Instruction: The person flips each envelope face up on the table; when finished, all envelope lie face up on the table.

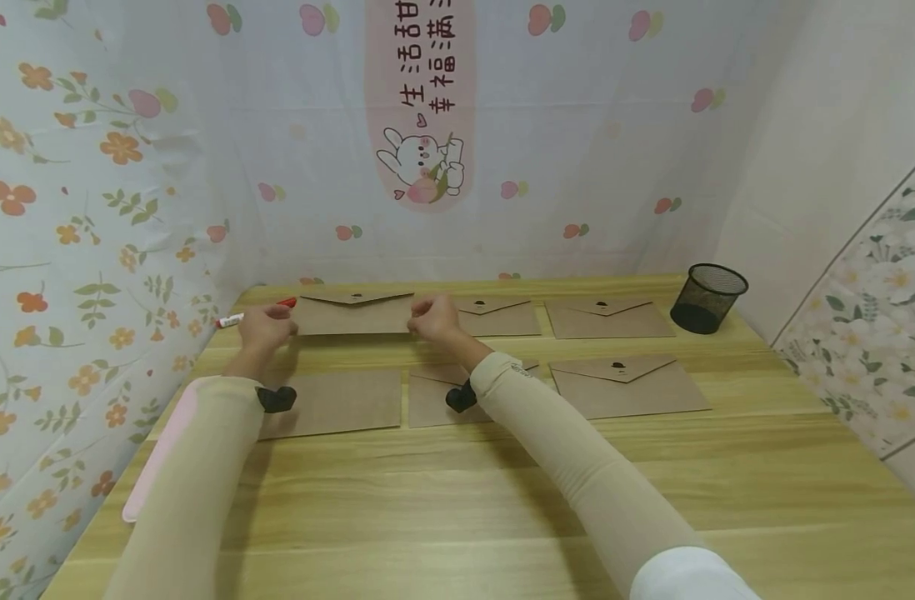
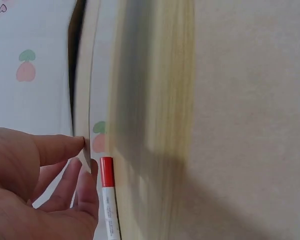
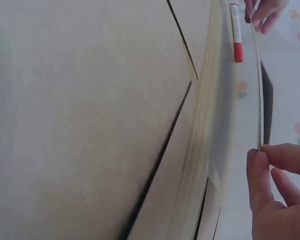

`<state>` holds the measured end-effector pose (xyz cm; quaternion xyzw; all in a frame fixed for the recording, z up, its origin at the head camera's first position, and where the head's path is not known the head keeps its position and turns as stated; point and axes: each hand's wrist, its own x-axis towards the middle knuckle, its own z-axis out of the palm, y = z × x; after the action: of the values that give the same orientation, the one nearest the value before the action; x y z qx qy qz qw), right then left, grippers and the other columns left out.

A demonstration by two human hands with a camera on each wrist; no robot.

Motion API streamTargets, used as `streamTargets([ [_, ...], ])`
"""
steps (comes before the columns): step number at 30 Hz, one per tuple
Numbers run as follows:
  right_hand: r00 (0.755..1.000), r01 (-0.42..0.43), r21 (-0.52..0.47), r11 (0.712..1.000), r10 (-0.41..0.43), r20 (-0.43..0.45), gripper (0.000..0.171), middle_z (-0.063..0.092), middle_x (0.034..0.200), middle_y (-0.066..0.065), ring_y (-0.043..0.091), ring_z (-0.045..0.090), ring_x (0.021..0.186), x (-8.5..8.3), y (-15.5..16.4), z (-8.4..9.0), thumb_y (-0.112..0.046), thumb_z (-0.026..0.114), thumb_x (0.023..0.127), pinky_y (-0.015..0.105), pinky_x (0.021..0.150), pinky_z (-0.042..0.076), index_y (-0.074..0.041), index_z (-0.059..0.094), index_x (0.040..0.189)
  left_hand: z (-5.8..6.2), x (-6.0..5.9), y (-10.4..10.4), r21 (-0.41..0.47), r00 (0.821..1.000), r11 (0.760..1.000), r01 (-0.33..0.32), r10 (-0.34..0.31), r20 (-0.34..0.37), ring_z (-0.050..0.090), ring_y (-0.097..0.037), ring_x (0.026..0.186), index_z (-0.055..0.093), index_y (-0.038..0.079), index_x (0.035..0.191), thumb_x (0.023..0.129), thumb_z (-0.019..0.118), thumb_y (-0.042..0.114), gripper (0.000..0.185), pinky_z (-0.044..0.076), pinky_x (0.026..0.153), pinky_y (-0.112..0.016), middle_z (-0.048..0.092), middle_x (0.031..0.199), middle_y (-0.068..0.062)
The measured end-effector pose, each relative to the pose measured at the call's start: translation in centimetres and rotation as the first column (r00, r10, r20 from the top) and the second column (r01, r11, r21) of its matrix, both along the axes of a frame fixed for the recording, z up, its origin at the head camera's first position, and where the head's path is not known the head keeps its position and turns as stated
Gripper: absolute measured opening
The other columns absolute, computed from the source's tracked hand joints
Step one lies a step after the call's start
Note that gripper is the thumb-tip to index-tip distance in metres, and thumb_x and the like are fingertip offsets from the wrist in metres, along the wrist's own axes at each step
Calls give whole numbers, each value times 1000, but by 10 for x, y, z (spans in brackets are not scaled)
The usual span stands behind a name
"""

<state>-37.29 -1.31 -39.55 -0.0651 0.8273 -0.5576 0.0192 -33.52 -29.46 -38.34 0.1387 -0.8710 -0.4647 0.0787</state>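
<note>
A brown kraft envelope [image 1: 352, 314] with a pointed flap is at the back left of the wooden table [image 1: 457, 500]. My left hand [image 1: 277, 321] pinches its left end and my right hand [image 1: 420, 317] pinches its right end. In the left wrist view my thumb and fingers [image 2: 65, 150] pinch the envelope's corner [image 2: 85, 150], and the envelope shows as a thin edge off the tabletop. In the right wrist view my right fingers [image 3: 262, 160] pinch the same thin edge [image 3: 261, 100], with the left hand [image 3: 265, 12] at its far end. A red-capped marker [image 1: 255, 312] lies just behind the left hand.
Several more brown envelopes lie in two rows: [image 1: 495, 317], [image 1: 607, 319], [image 1: 626, 385], [image 1: 337, 400]. A black mesh pen cup [image 1: 707, 297] stands at the back right. A pink flat strip [image 1: 157, 450] lies along the left edge. Flowered sheets wall in the table.
</note>
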Motion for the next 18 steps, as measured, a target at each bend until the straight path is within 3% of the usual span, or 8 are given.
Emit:
streamTargets([
  [5,1000,0,40,999,0,-19,18,64,94,9,23,59,87,1,-1,-1,4,66,78,28,66,51,1,68,95,-3,2,3,-71,999,997,15,-19,-49,50,-37,110,55,-9,121,78,59,0,44,43,89,-43,56,119,-25],
  [10,999,-35,57,998,36,-16,18,64,95,9,23,60,86,1,-1,-4,3,63,79,27,61,50,0,68,96,-8,1,5,-73,998,996,48,-51,-34,51,-38,109,54,-8,122,77,54,-1,45,41,92,-43,54,121,-26],
  [18,995,-93,74,993,90,34,24,62,101,10,22,60,85,1,-1,-7,-1,61,81,26,61,49,2,65,104,-15,-1,9,-78,998,995,55,-55,-1,52,-35,105,57,-6,118,76,53,-2,42,45,78,-33,55,118,-24],
])
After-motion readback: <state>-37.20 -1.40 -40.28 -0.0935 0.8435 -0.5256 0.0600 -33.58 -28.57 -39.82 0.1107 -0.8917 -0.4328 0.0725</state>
